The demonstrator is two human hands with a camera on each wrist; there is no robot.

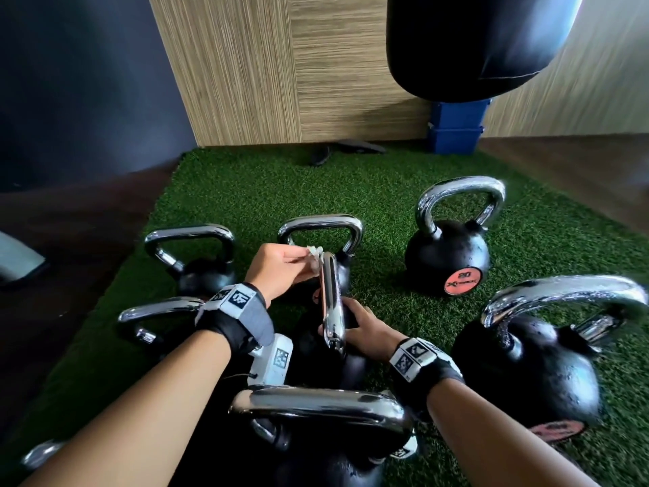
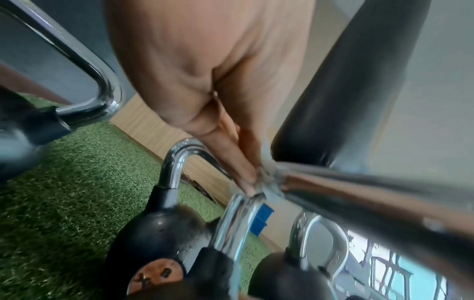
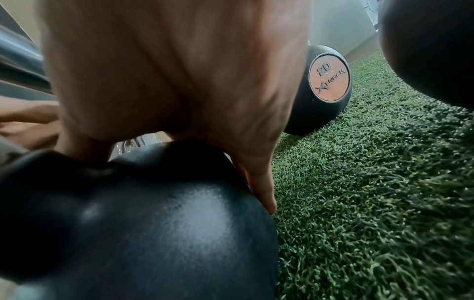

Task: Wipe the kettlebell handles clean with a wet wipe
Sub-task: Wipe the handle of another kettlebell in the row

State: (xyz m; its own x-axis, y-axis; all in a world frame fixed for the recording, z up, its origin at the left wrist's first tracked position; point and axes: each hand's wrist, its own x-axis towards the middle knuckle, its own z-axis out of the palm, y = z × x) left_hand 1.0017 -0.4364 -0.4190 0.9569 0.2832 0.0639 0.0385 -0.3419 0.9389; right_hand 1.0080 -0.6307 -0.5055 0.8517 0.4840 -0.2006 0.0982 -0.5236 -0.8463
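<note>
wet wipe pressed to the far end of the centre handle

the landmark is the black round kettlebell with a chrome loop handle [image 1: 332, 304] at the middle of the green artificial-turf mat [image 1: 368, 191]. to its left, two more chrome-handled black kettlebells [image 1: 191, 254] stand on the turf, one behind the other. the left hand [image 1: 281, 270] reaches in from that side and pinches a small crumpled white wet wipe [image 1: 315, 254] between thumb and fingertips [image 2: 247, 182], holding it against the far end of the landmark's handle. just right of that handle, the right hand [image 1: 365, 328] lies on the landmark's black body [image 3: 143, 223], fingers spread and bent over its curve, thumb beside the handle base. further right and behind stands a black kettlebell with an orange round "20" label [image 1: 460, 281], well apart. nearer and to the right sits a larger black kettlebell [image 1: 537, 360].
</note>
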